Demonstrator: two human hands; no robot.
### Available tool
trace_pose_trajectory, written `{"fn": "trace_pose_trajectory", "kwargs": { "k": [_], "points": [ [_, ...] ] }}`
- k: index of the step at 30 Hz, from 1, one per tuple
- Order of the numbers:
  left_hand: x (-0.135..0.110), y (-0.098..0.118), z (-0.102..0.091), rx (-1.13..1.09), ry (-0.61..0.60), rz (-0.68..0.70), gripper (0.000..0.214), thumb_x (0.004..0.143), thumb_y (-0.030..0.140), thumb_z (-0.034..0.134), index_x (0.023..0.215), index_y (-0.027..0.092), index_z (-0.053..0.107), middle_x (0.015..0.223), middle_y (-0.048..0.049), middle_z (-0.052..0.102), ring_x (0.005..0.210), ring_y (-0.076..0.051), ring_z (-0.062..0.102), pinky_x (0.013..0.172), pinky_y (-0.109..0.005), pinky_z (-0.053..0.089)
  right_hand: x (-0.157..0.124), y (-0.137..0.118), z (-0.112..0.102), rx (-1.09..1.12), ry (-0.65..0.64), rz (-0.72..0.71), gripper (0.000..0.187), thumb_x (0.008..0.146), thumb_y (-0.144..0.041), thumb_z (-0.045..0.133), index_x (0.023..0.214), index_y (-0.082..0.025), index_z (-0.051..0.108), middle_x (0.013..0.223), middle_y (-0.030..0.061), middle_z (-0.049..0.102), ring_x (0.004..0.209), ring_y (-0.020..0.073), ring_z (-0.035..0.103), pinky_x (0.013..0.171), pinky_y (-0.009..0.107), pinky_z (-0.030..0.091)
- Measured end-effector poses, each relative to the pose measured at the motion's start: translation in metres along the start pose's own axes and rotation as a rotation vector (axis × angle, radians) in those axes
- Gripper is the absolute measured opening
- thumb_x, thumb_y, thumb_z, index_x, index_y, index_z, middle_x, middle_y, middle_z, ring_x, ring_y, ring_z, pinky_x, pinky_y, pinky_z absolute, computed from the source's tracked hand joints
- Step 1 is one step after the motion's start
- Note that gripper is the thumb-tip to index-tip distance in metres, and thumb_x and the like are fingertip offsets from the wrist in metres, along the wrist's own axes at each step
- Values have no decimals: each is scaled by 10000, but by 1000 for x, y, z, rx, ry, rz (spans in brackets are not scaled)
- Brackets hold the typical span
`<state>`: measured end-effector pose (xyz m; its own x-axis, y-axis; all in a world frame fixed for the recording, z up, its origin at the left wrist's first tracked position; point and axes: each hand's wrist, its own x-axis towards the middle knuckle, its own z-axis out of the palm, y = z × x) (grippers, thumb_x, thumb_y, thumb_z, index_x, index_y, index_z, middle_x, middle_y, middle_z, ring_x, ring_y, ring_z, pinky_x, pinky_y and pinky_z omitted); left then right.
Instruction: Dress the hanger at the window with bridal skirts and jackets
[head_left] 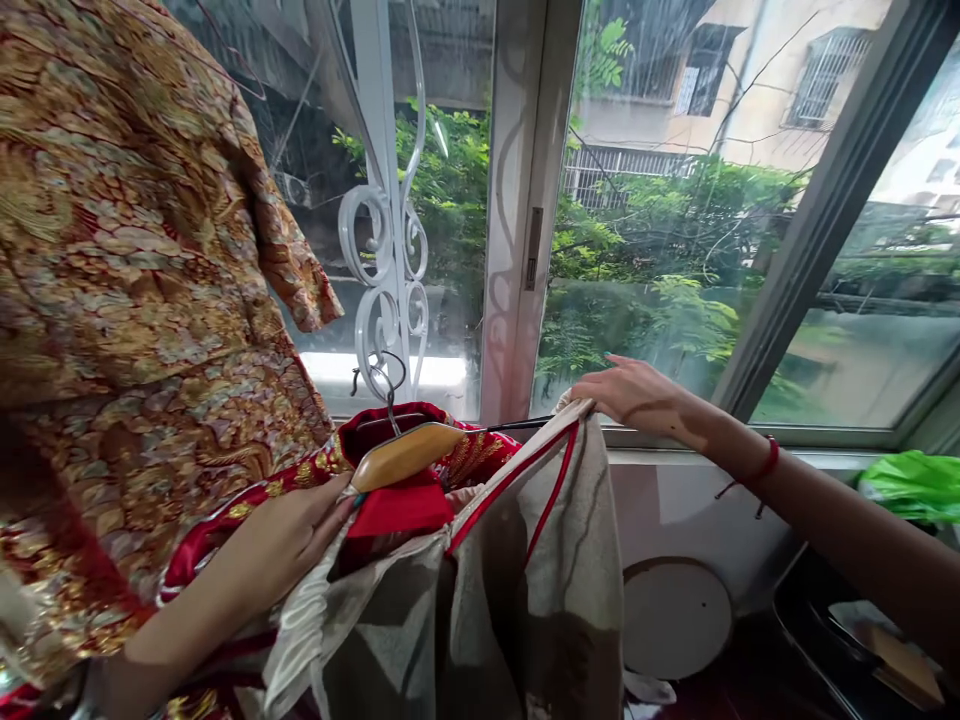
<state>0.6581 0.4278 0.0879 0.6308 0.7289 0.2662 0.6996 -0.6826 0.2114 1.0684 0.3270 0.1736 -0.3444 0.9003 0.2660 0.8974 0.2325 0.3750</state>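
A beige garment [555,560] with red piping is stretched between my two hands. My right hand [622,392] pinches its upper right corner, near the window sill. My left hand [289,530] is closed on its gathered white edge, against the left end of a wooden clothes hanger [409,450]. The hanger's metal hook stands up free in front of the white scrollwork. Behind the beige cloth, a red garment [480,455] with gold embroidery lies around the hanger. Most of my left fingertips are hidden by cloth and hanger.
A gold brocade garment [142,230] hangs at the left, close to my left arm. White metal scrollwork [375,235] rises before the sliding window frame [517,250]. At right are a green plastic bag [911,485], a round white object [675,615] and a black container [814,640].
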Motion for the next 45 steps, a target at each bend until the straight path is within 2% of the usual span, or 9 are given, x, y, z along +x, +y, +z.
{"fn": "trace_pose_trajectory", "kwargs": {
  "k": [5,12,19,29,33,36,38,42,45],
  "points": [
    [-2,2,0,73,8,8,416,935,446,250,906,212,593,765,-86,727,679,-260,687,606,-298,452,17,-6,-9,57,-35,76,298,811,-87,425,903,-220,676,929,32,713,768,194,642,581,270,354],
    [-8,11,-5,61,-20,-1,382,945,389,241,918,204,574,794,-97,721,692,-257,681,605,-299,447,40,-10,-15,180,89,21,301,738,-49,404,763,-195,665,858,26,706,734,158,624,597,251,351],
    [-7,-7,-11,-14,-47,58,424,946,463,246,932,229,599,826,-65,732,756,-241,692,668,-286,476,6,15,3,99,64,9,331,887,-158,391,965,-250,699,899,18,694,707,147,616,543,241,326],
    [-3,-1,-8,59,-61,-18,447,922,468,241,880,227,616,795,-78,744,686,-255,696,585,-295,464,60,-53,-21,68,253,-83,423,826,-30,378,1075,-198,677,883,39,673,608,121,520,543,252,299],
    [-5,-3,-3,77,-31,-71,460,933,464,224,925,222,616,841,-91,750,753,-274,708,636,-317,487,30,-93,7,269,200,-129,377,751,-7,443,958,-203,690,812,30,644,673,140,541,599,251,373],
    [-7,-11,-1,28,29,-82,481,927,505,259,1053,213,621,919,-99,755,837,-282,707,712,-331,511,1,-106,42,392,99,-168,339,689,5,490,850,-214,691,865,45,649,873,199,582,817,329,443],
    [-10,-17,-1,-74,45,-73,490,921,549,298,1116,222,607,983,-81,752,898,-267,699,761,-313,517,-6,-103,59,531,48,-175,400,714,-23,507,1002,-237,683,939,50,651,958,215,581,904,373,444],
    [-15,-22,-7,-310,15,-75,518,907,605,339,1125,233,626,1093,-43,735,1006,-234,671,834,-261,513,17,-79,72,885,135,-48,499,894,-198,412,1393,-214,419,1106,84,605,1014,184,573,904,341,478],
    [-18,-20,-11,-360,21,-117,566,877,650,356,1043,215,679,1091,-55,740,1027,-253,661,864,-280,515,51,-65,78,831,135,60,382,970,-307,299,1218,-176,559,1095,102,607,1030,204,538,952,384,444]
  ]
}}
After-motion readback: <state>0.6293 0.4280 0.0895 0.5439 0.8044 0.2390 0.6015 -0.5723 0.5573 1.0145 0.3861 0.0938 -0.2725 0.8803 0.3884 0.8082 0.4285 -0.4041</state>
